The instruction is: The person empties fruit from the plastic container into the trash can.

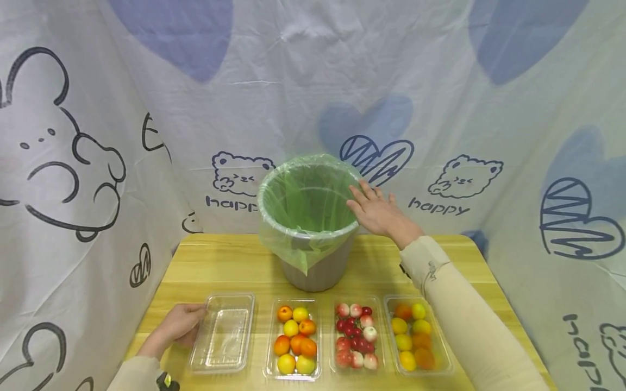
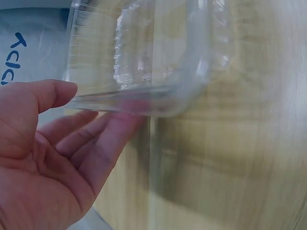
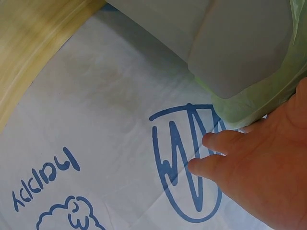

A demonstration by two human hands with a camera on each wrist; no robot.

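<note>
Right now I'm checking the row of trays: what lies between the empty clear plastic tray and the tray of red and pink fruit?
In the head view, one clear plastic tray of orange and yellow fruit sits between the empty clear plastic tray and the red-and-pink fruit tray.

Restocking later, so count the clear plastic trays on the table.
4, in a row along the near edge: empty tray at the left hand, then orange-yellow fruit tray, red fruit tray, rightmost tray.
</note>
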